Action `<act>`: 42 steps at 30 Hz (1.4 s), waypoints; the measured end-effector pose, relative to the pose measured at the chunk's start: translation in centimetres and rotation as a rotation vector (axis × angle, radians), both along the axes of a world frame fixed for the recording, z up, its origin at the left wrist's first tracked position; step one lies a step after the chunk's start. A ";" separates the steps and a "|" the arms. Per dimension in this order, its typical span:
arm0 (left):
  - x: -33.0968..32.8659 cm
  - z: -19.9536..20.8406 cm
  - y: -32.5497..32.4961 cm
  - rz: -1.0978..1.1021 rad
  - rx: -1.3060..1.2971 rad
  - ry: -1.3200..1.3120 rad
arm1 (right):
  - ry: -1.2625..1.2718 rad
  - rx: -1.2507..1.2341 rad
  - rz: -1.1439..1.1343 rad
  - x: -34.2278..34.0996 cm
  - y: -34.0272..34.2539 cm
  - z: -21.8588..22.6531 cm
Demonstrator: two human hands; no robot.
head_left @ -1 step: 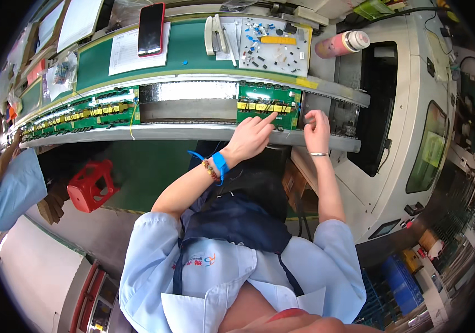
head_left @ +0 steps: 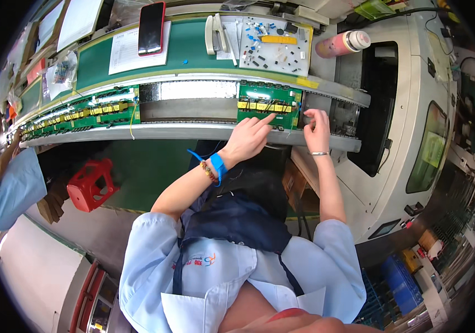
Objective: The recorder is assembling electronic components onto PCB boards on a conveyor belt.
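Note:
A green circuit board [head_left: 265, 99] with a row of yellow parts and dark components lies across the conveyor rails in front of me. My left hand [head_left: 251, 137] is at its near edge, open, with the index finger stretched out over the board near the yellow parts. I see nothing held in it. A blue wrist strap [head_left: 218, 164] and a beaded bracelet circle that wrist. Just off the board's right end is my right hand [head_left: 317, 132], its fingers bent toward the board and the thumb apart from them; no object shows between them.
More populated boards [head_left: 82, 115] line the conveyor at left. Behind the rail [head_left: 193, 132] lie a tray of small loose components [head_left: 275, 55], cutters [head_left: 214, 36], a phone [head_left: 151, 28] and papers. A bottle [head_left: 343, 44] stands beside a white machine [head_left: 404, 139]. Left are a red stool [head_left: 90, 186] and another person's sleeve [head_left: 15, 191].

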State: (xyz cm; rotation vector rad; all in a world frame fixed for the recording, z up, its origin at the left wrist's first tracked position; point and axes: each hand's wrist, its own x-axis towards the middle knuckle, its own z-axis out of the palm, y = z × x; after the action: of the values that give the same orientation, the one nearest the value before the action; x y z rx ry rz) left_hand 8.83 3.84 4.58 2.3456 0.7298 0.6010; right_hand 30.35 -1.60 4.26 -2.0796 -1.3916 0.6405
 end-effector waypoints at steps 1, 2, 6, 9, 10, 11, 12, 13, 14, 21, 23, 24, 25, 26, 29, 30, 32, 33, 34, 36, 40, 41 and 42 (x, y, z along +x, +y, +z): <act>-0.8 -0.2 -0.4 0.007 -0.004 0.002 | 0.002 -0.004 0.007 0.0 -0.4 -0.4; -1.5 -0.4 -0.7 0.033 -0.017 -0.003 | 0.007 0.012 0.086 -0.2 -0.6 -0.6; -3.4 -1.1 -1.3 0.127 -0.065 -0.042 | 0.025 0.086 0.178 -0.1 -0.6 -1.6; -4.3 -1.4 -1.6 0.194 -0.073 -0.092 | 0.076 0.117 0.056 -0.3 0.0 -1.8; -4.6 -1.5 -1.7 0.223 -0.078 -0.124 | 0.058 0.125 0.000 -0.2 0.5 -2.0; -4.8 -1.5 -1.7 0.228 -0.080 -0.124 | 0.037 0.132 -0.059 0.0 1.0 -2.2; -4.9 -1.4 -1.7 0.236 -0.087 -0.131 | -0.036 0.133 -0.036 0.0 1.5 -2.4; -5.1 -1.4 -1.7 0.244 -0.093 -0.138 | -0.038 0.131 -0.031 0.0 1.9 -2.6; -5.3 -1.5 -1.7 0.249 -0.095 -0.139 | -0.090 0.138 0.031 -0.1 2.4 -2.5; -8.3 -1.7 -0.9 0.372 -0.167 -0.203 | -0.198 0.086 0.165 -1.6 1.5 -1.5; -10.1 -1.5 -0.6 0.411 -0.144 -0.205 | -0.222 0.185 -0.086 -3.4 0.7 -0.8; -11.0 -1.1 -0.6 0.429 -0.154 -0.222 | -0.185 0.180 -0.086 -5.3 0.7 0.6; -12.0 -0.5 -0.7 0.435 -0.153 -0.219 | -0.146 0.240 -0.009 -7.1 0.9 0.8; -12.9 0.4 -0.7 0.453 -0.112 -0.255 | -0.079 0.220 0.076 -9.7 1.4 1.8; -16.0 2.9 -0.9 0.498 -0.027 -0.317 | 0.330 0.029 0.171 -15.7 2.7 0.2; -17.3 3.6 -0.5 0.555 0.043 -0.320 | 0.348 -0.030 0.148 -16.4 2.8 -2.2; -20.8 4.3 0.7 0.706 0.155 -0.297 | 0.362 -0.184 0.085 -17.8 4.1 -4.6; -22.8 4.0 1.5 0.844 0.202 -0.283 | 0.352 -0.279 0.053 -18.2 5.0 -4.5; -25.0 3.6 2.6 0.956 0.242 -0.227 | 0.349 -0.352 0.010 -18.3 5.7 -4.2; -29.4 2.0 4.2 1.169 0.157 -0.177 | 0.357 -0.400 -0.063 -17.9 6.3 -4.8; -35.6 -2.2 7.2 1.322 0.125 -0.027 | 0.312 -0.431 -0.117 -17.5 6.9 -4.3; -36.1 -2.6 8.1 1.304 0.105 0.008 | 0.288 -0.442 -0.149 -17.3 7.0 -4.2; -36.6 -3.0 8.7 1.284 0.084 0.042 | 0.262 -0.453 -0.184 -17.2 7.1 -4.2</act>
State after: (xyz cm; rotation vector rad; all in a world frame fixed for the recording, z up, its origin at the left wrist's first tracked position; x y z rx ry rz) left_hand -27.73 12.57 1.57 1.6861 2.2524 1.0715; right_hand 13.20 5.48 0.11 -2.3222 -0.9572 1.1862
